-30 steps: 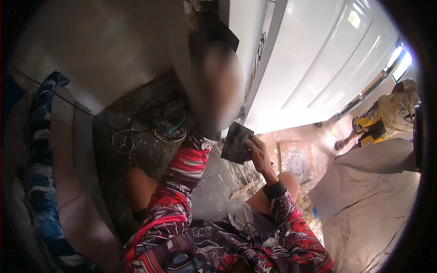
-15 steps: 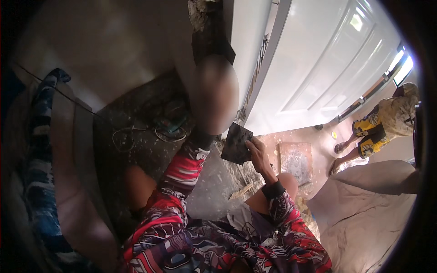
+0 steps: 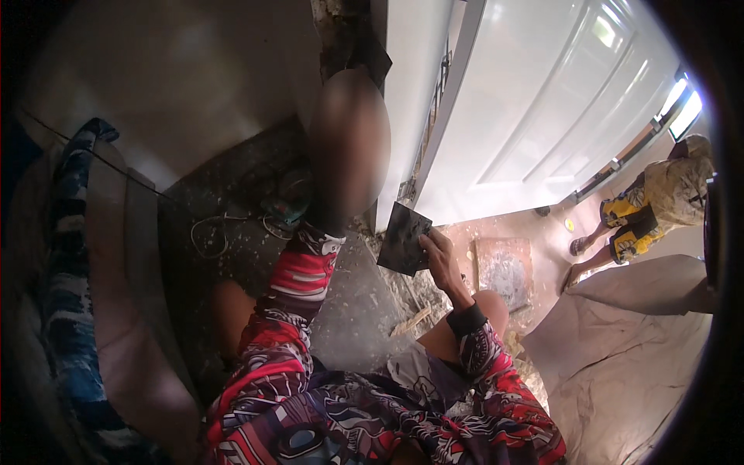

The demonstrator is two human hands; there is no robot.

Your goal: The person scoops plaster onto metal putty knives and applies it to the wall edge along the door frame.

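Note:
My right hand [image 3: 442,260] pinches a thin, dark, roughly square sheet [image 3: 403,240] by its right edge. The sheet is held in front of the foot of the white door frame [image 3: 415,93]; its material I cannot make out. My left arm reaches forward, and my left hand [image 3: 349,147] is smeared by a blur that hides the fingers. Just beyond it, a dark angular piece [image 3: 372,62] lies against the broken wall edge [image 3: 333,31] beside the frame. Whether the left hand grips that piece cannot be seen.
A white panelled door [image 3: 535,116] stands ajar at right. On the dusty floor lie a green corded power tool [image 3: 283,211], a wood scrap [image 3: 411,322] and a plaster-smeared board [image 3: 504,271]. Another person [image 3: 651,201] stands far right, behind a pale sheet [image 3: 620,356]. Blue patterned cloth [image 3: 74,271] hangs left.
My left hand has moved slightly forward and to the left along the wall edge. My right hand keeps hold of the dark square sheet, which has turned slightly.

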